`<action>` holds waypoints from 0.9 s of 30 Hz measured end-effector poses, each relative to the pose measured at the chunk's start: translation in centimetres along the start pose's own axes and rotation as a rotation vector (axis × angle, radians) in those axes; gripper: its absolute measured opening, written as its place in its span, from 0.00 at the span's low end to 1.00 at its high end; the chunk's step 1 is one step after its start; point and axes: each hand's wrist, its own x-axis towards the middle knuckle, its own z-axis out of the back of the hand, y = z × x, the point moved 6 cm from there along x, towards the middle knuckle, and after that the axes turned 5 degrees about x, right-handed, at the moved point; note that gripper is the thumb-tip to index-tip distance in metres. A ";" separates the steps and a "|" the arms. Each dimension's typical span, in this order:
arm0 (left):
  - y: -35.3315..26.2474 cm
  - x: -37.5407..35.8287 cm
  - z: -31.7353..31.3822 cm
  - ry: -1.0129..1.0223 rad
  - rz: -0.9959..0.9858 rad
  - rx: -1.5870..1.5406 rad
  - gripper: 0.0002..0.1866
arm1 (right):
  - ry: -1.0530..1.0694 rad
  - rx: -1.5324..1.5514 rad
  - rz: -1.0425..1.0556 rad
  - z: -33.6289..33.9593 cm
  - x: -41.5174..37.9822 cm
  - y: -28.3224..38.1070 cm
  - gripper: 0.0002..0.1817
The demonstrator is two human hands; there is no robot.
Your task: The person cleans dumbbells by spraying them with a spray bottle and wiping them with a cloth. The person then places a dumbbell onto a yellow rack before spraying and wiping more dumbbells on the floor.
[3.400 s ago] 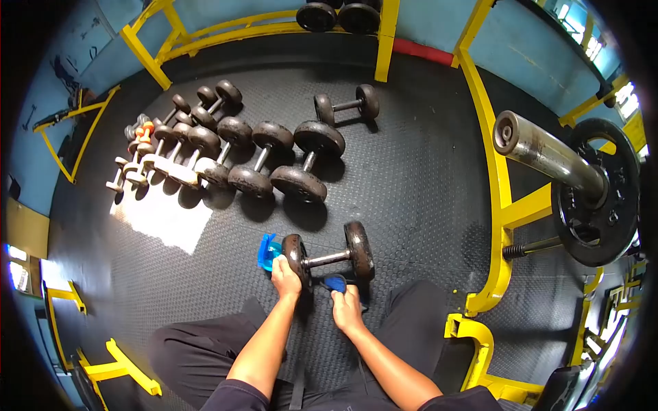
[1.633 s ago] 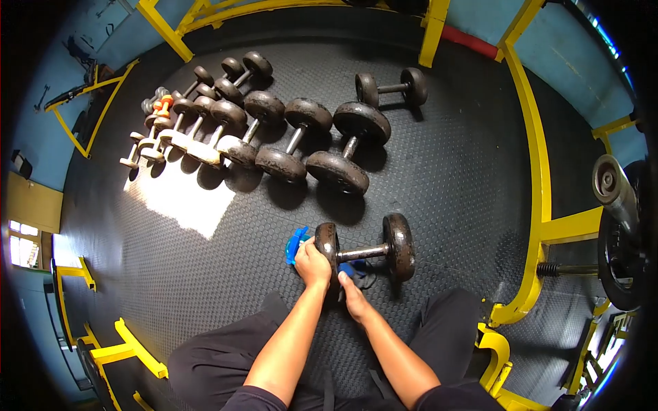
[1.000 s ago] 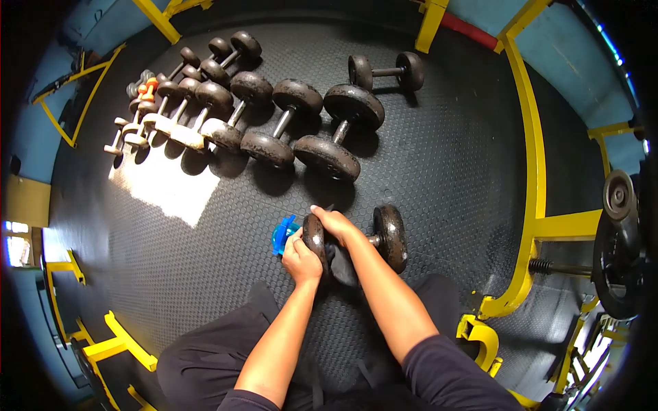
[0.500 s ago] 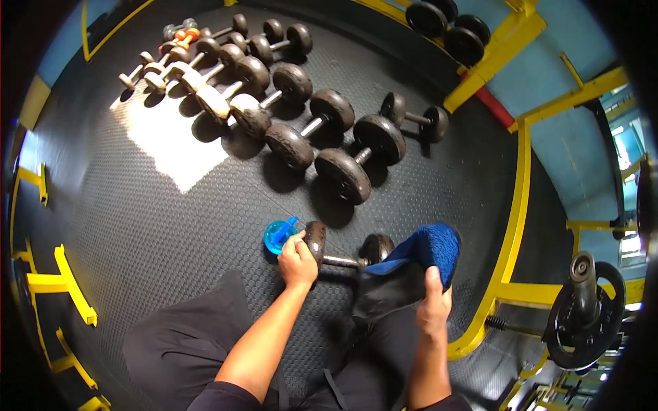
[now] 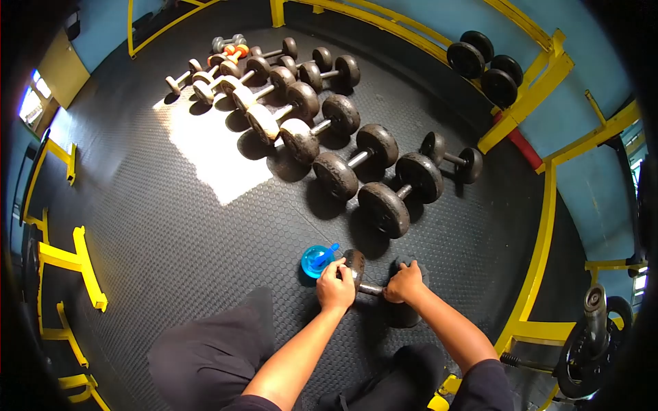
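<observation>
Overall light: I'm reading a fairly dim room, dark rubber floor (image 5: 171, 226) soaking up most of it.
Source: a hard white sun patch (image 5: 212, 147) on the floor, blown out, texture gone there.
Shadows: the row of dumbbells (image 5: 329, 147) throws short dark shadows toward me.
Window: left edge, a small window (image 5: 31, 103) glares white.
Distortion: strong fisheye, yellow frames (image 5: 541, 205) bow, black vignette in the corners.
Focus: centre is crisp, I can see the floor studs; edges smear.

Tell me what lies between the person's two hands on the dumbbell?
In the head view, only the dumbbell's short metal handle shows between the left hand and the right hand.
</observation>
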 end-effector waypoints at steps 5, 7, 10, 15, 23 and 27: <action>-0.6 0.0 0.3 -0.080 -0.115 0.045 0.13 | 0.144 0.163 -0.034 0.6 5.4 -0.2 0.26; -0.5 0.1 0.3 -0.045 -0.063 0.034 0.13 | 0.142 0.136 -0.067 0.2 5.6 0.4 0.25; -0.2 -0.2 0.3 -0.055 -0.087 0.051 0.13 | 0.112 0.119 -0.026 -0.3 2.8 0.0 0.25; 0.1 -0.1 0.0 -0.010 -0.015 0.025 0.14 | 0.017 -0.076 0.074 1.3 -9.2 1.9 0.25; -1.3 -0.1 0.3 -0.042 -0.040 0.085 0.14 | -0.261 -0.416 0.065 -8.1 -8.3 9.5 0.26; -1.9 -0.2 0.7 -0.070 -0.087 0.106 0.14 | -0.094 -0.428 0.144 -11.1 -3.5 11.8 0.26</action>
